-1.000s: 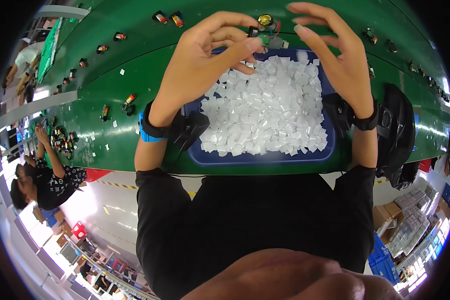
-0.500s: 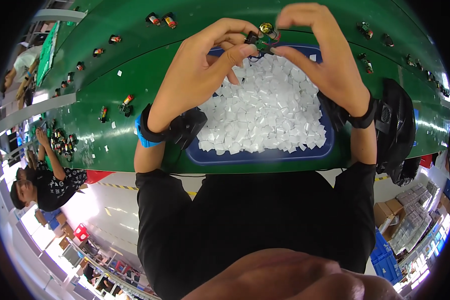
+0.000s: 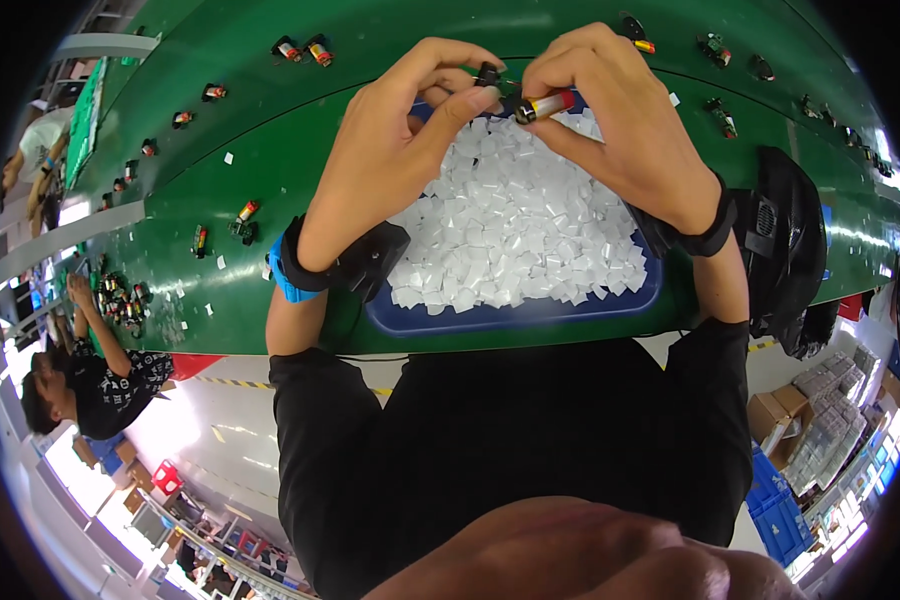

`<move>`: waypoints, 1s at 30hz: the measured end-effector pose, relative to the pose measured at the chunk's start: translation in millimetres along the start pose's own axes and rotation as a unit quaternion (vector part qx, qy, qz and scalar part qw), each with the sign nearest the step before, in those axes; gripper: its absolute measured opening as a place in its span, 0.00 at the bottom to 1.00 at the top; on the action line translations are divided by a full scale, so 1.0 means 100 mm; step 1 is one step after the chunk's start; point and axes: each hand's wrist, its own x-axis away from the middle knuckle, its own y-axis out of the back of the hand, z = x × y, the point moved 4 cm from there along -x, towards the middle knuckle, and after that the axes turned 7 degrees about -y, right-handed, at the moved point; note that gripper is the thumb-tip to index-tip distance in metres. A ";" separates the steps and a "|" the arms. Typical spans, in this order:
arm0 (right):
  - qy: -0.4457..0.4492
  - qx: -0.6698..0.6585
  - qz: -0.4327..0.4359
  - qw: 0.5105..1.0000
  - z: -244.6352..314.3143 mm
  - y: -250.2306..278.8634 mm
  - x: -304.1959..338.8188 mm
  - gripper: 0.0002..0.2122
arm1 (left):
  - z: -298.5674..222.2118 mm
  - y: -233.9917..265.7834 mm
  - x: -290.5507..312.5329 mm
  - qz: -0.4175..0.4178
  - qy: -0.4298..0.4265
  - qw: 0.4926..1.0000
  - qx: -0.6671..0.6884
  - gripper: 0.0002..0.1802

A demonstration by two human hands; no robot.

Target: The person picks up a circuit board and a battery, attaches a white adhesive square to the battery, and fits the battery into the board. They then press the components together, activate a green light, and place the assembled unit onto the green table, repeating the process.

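Above the far edge of a blue tray (image 3: 510, 322), both hands hold one small electronic assembly. My left hand (image 3: 385, 145) pinches its black part (image 3: 487, 75) between thumb and fingers. My right hand (image 3: 625, 130) is closed on the assembly's cylindrical battery (image 3: 548, 106), which has a red end and a pale label. The battery lies slantwise, its dark end toward my left hand. Between the hands a bit of green board shows; the fingers hide most of the wiring. Below them, many small white square pieces (image 3: 520, 220) are heaped in the tray.
Similar assemblies lie along the green table, at left (image 3: 317, 50), nearer left (image 3: 242, 225) and far right (image 3: 715, 50). A black bag (image 3: 790, 240) sits right of the tray. At far left a co-worker (image 3: 100, 375) reaches toward a pile of assemblies (image 3: 120, 303).
The battery has turned from nearly end-on to side-on and sits lower. My right fingers, raised apart before, have come down around it. My left hand keeps its pinch on the black part.
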 end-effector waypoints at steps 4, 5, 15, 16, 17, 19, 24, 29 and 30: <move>0.081 -0.038 -0.061 0.994 0.05 0.05 -0.01 0.16 | -0.03 0.00 0.02 -0.004 0.004 0.993 0.116 0.14; 0.081 -0.040 -0.061 0.994 0.06 0.05 -0.01 0.16 | -0.04 0.01 0.03 0.000 0.004 0.989 0.146 0.15; 0.150 0.060 -0.137 0.977 0.17 -0.04 0.09 0.14 | -0.05 0.04 0.01 0.013 0.072 0.964 0.254 0.17; 0.155 0.059 -0.161 0.973 0.18 -0.04 0.10 0.14 | -0.05 0.02 0.02 0.012 0.068 0.962 0.265 0.17; 0.157 0.057 -0.159 0.973 0.20 -0.03 0.09 0.14 | -0.04 0.00 0.02 0.011 0.065 0.959 0.276 0.17; 0.124 0.086 -0.167 0.974 0.26 0.02 0.07 0.13 | -0.01 -0.02 0.03 0.006 0.063 0.956 0.287 0.18; 0.137 0.147 -0.152 0.968 0.26 0.05 0.04 0.13 | -0.02 -0.03 0.03 0.037 0.020 0.969 0.244 0.19; 0.150 0.124 -0.145 0.970 0.24 0.09 0.04 0.15 | 0.00 -0.02 0.01 0.031 -0.006 0.985 0.170 0.20; 0.139 0.122 -0.155 0.971 0.26 0.13 0.04 0.15 | 0.01 -0.01 0.01 0.020 -0.010 0.989 0.145 0.20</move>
